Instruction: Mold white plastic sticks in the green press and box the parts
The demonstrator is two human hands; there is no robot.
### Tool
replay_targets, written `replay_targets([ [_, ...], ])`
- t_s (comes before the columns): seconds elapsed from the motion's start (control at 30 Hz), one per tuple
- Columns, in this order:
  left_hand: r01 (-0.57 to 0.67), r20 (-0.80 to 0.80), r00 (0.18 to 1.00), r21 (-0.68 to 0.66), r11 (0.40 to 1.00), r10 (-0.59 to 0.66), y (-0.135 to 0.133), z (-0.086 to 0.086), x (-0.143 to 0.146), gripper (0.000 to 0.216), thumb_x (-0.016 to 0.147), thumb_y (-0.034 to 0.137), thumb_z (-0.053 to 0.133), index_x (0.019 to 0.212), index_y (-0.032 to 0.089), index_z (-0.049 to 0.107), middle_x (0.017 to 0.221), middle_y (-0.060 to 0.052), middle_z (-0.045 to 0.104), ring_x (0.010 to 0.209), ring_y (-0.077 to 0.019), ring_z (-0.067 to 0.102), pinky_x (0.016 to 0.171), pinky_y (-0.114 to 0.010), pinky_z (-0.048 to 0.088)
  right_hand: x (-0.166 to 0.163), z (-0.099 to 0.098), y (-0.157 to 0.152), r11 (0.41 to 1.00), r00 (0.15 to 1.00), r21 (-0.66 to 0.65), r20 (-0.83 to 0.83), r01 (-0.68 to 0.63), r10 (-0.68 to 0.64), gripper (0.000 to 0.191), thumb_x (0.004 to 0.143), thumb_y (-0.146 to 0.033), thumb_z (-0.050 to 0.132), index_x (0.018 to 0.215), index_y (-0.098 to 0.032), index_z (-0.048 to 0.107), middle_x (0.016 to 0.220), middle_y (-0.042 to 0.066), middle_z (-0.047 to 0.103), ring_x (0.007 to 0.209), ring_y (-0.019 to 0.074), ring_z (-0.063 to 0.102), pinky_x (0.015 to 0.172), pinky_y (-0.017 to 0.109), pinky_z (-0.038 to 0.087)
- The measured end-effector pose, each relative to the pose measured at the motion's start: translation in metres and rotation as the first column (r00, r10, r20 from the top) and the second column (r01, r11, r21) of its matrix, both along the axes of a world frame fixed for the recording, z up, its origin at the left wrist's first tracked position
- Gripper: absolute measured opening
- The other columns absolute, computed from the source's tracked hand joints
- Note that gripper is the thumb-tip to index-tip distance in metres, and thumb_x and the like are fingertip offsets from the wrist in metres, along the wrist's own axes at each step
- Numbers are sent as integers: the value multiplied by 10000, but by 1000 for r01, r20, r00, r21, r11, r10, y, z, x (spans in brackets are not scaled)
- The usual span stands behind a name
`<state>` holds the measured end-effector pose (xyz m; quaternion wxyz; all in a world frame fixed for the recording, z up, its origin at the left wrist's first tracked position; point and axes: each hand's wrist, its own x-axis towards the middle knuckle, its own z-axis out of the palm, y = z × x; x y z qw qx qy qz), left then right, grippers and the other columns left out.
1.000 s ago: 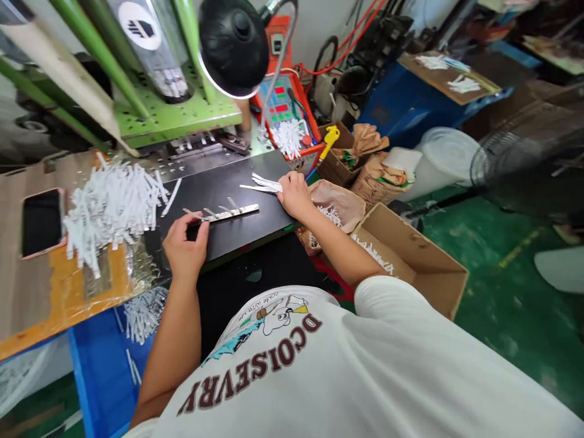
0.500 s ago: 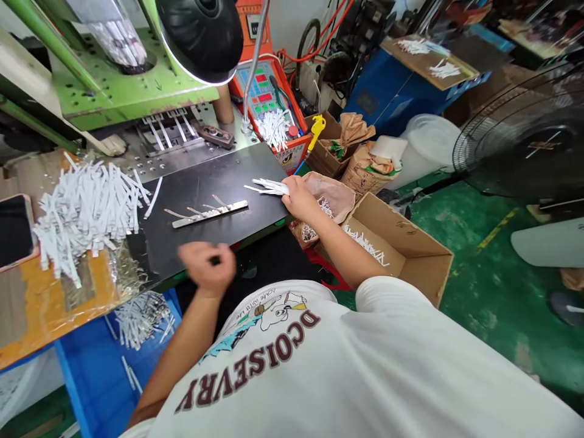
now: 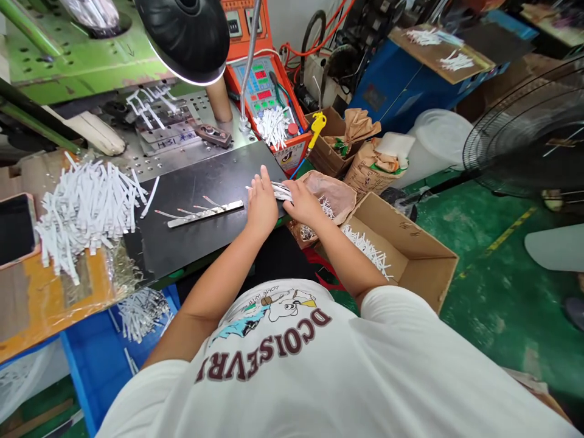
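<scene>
1. While the right hand [image 3: 301, 204] is closed around one end of a bunch [image 3: 281, 191] of white strips, this bunch is near the right end of the black counter [image 3: 189, 182].
2. The left hand [image 3: 263, 204] is just beside the right one, its fingers straight and covering a part of the bunch; I cannot tell if it also grasps the strips.
3. To the left of the left hand, a metal bar [image 3: 205, 214] lies slantwise on the counter, and a few thin strips stick out from it.
4. Farther to the left, there is a large heap [image 3: 93, 204] of white strips, with a phone [image 3: 17, 228] beside it.
5. Behind the counter stands a green press [image 3: 91, 58], with white pieces [image 3: 150, 106] below its plate. A black lamp [image 3: 187, 39] hangs near it.
6. More strips [image 3: 274, 128] lie on the orange control box [image 3: 260, 79].
7. At the person's right, a carton [image 3: 429, 277] contains strips; under the counter's left side, a blue bin [image 3: 98, 371] also contains some.
</scene>
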<state>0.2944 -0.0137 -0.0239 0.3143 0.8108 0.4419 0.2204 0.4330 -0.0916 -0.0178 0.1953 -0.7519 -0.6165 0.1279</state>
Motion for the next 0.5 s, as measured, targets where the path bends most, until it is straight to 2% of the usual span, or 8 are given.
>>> replay_targets([
  [0.1, 48, 131, 990, -15, 999, -46, -13, 0, -3, 824, 993, 72, 461, 1769, 227, 231, 1818, -211, 295, 1685, -394, 320, 1317, -620, 372, 7, -2, -6, 1000, 999, 19, -46, -5, 6, 611, 930, -271, 630, 1526, -148, 573, 1478, 203, 610, 1326, 378, 612, 1156, 510, 518],
  [0.2, 100, 217, 972, -30, 995, -91, -15, 1, -5, 809, 1014, 125, 485, 1769, 264, 232, 1828, -160, 291, 1684, -374, 329, 1338, -585, 354, 10, -7, -8, 999, 995, 49, -97, 21, -17, 561, 937, -350, 690, 1467, -185, 610, 1462, 173, 636, 1333, 369, 615, 1160, 506, 518],
  [0.37, 164, 262, 951, 21, 986, -164, -11, -1, -14, 785, 1011, 148, 482, 1758, 242, 260, 1818, -135, 335, 1699, -275, 307, 1391, -459, 273, 15, -16, -9, 995, 989, 73, -135, 64, -53, 327, 980, -224, 582, 1292, -190, 674, 1310, 160, 718, 1232, 354, 663, 1077, 482, 547],
  [0.43, 123, 238, 963, 41, 992, -129, -8, -3, -17, 796, 989, 131, 491, 1750, 250, 289, 1835, -129, 301, 1723, -286, 238, 1410, -505, 196, 18, -19, -9, 993, 986, 97, -158, 63, -47, 299, 974, -191, 565, 1249, -203, 682, 1261, 145, 742, 1173, 342, 678, 1039, 466, 556],
  [0.5, 83, 179, 980, 25, 996, -86, -6, -7, -17, 835, 956, 101, 500, 1751, 242, 288, 1846, -137, 268, 1739, -332, 162, 1402, -615, 110, 22, -21, -9, 989, 979, 129, -202, 65, -38, 271, 985, -209, 573, 1232, -206, 684, 1246, 138, 755, 1151, 331, 679, 1027, 455, 556],
])
